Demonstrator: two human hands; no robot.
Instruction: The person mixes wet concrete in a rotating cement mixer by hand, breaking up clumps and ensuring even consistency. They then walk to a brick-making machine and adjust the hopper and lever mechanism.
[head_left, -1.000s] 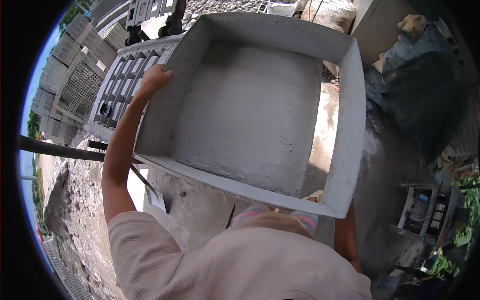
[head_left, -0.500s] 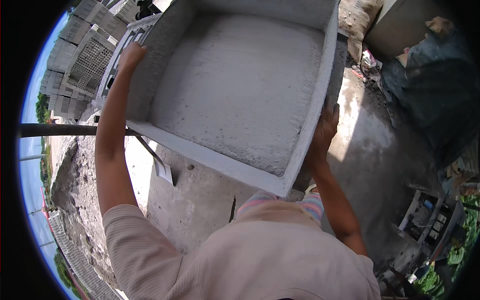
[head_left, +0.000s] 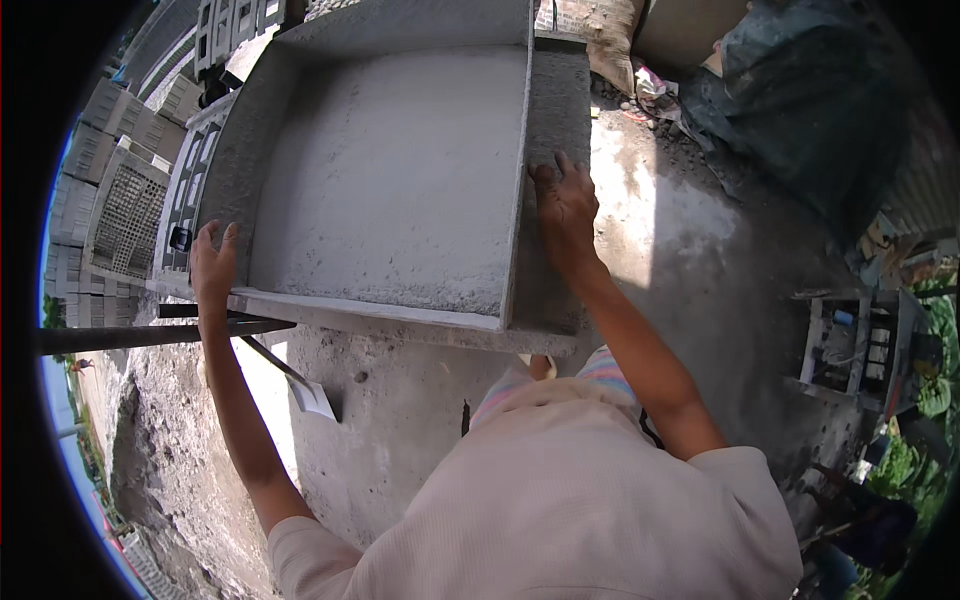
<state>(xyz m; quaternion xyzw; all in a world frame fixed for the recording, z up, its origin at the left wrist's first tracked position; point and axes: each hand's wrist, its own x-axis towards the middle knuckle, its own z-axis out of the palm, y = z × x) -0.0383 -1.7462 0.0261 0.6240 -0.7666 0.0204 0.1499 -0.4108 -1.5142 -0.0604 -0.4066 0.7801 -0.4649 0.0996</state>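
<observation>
Grey frame [head_left: 242,165], low-walled, on grey slab [head_left: 560,95]; slab shows past right wall and along near edge. Left hand [head_left: 213,265] at left wall near front corner; grip unclear. Right hand [head_left: 566,210] by right wall, fingers loosely spread, one side against wall's edge, rest over slab. Dark pole [head_left: 120,338] comes in from left. Blocks [head_left: 72,208] stacked far left, beside lattice panel [head_left: 128,215]. Sack [head_left: 603,40] beyond slab; dark tarp [head_left: 790,125] to its right.

Arms [head_left: 640,355] outstretched, well apart; right hand [head_left: 567,212] farther forward than left hand [head_left: 213,268]
</observation>
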